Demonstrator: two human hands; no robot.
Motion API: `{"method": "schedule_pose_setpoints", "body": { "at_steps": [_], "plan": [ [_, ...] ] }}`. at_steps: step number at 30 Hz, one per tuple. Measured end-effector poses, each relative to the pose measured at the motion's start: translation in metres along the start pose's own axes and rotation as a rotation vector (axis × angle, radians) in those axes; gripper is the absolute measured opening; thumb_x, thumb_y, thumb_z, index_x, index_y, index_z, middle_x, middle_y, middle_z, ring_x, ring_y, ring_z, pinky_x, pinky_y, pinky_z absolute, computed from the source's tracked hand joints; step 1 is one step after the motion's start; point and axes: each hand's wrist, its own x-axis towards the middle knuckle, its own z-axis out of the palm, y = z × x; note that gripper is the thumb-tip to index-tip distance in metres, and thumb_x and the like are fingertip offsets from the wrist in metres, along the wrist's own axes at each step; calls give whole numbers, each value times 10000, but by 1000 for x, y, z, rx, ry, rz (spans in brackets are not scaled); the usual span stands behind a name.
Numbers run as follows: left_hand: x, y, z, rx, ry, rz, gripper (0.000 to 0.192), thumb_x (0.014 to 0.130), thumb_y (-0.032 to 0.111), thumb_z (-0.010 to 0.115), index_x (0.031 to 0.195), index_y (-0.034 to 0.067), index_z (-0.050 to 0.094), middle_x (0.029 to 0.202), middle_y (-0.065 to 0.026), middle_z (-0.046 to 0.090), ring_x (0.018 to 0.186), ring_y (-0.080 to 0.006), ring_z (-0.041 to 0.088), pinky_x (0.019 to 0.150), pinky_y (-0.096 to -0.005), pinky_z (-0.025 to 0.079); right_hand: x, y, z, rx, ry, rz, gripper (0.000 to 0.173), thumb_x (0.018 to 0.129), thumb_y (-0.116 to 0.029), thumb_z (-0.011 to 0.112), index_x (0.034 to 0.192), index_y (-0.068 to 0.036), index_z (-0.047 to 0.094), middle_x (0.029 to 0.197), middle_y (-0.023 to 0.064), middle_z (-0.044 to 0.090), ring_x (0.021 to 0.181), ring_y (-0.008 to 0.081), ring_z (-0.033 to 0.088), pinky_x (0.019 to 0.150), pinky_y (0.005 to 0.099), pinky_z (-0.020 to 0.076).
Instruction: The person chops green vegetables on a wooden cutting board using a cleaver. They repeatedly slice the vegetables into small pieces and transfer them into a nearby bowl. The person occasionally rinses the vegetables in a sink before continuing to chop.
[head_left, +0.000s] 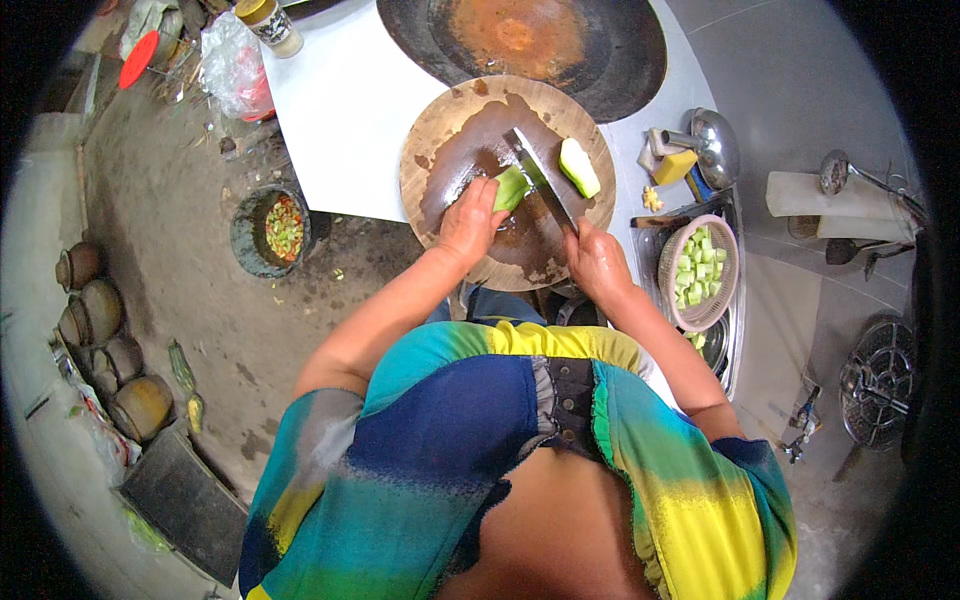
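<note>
On a round wooden cutting board (450, 255), wet across its middle, my left hand (471, 225) holds down a piece of green vegetable (511, 188). My right hand (598, 262) grips the handle of a kitchen knife (545, 182). The blade lies slanted along the right end of that piece; whether it has cut in, I cannot tell. A second peeled, pale green piece (579, 168) rests apart at the right of the board, beyond the blade. My left fingers cover part of the held piece.
Behind the board sits a large wok (630, 82) with brownish liquid. At right, a plastic basket (729, 259) of cut green chunks stands over the sink (738, 352), near a metal ladle (716, 150) and yellow sponge (675, 167). A bucket (247, 251) of scraps stands on the floor.
</note>
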Motion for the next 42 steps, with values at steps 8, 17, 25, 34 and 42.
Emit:
{"method": "schedule_pose_setpoints", "body": {
  "at_steps": [8, 17, 25, 34, 42],
  "plan": [
    [0, -1, 1, -11, 6, 21, 497, 852, 136, 790, 1281, 2, 577, 1285, -192, 590, 1088, -431, 654, 903, -466, 569, -1, 9, 22, 26, -39, -26, 280, 1011, -193, 598, 901, 65, 603, 748, 357, 628, 750, 553, 638, 652, 576, 511],
    [-1, -3, 1, -25, 10, 11, 520, 837, 134, 802, 1289, 6, 578, 1289, -190, 591, 1120, -428, 644, 911, -467, 563, 1, 6, 24, 41, 66, -40, 254, 1008, -198, 594, 918, 38, 628, 772, 346, 641, 761, 537, 649, 676, 585, 517],
    [-4, -6, -2, -61, -21, -7, 526, 835, 100, 789, 1295, 9, 551, 1311, -200, 574, 1116, -443, 638, 909, -480, 562, -13, -4, 17, 20, -43, -40, 249, 994, -177, 605, 903, 54, 615, 764, 351, 637, 749, 538, 651, 665, 581, 519],
    [-4, -4, -2, -46, 26, 18, 485, 848, 82, 775, 1275, 6, 557, 1307, -208, 575, 1080, -447, 649, 894, -475, 567, 2, 20, 48, 135, -15, 6, 274, 1005, -225, 607, 927, 36, 636, 828, 337, 666, 795, 534, 659, 700, 581, 531],
    [-9, -22, 1, -218, -8, -82, 571, 785, 94, 840, 1267, 22, 544, 1225, -197, 585, 1049, -413, 640, 877, -466, 554, -17, -12, 10, 115, 22, -48, 247, 997, -179, 636, 928, 56, 601, 745, 344, 616, 749, 543, 637, 625, 542, 504]
  ]
}}
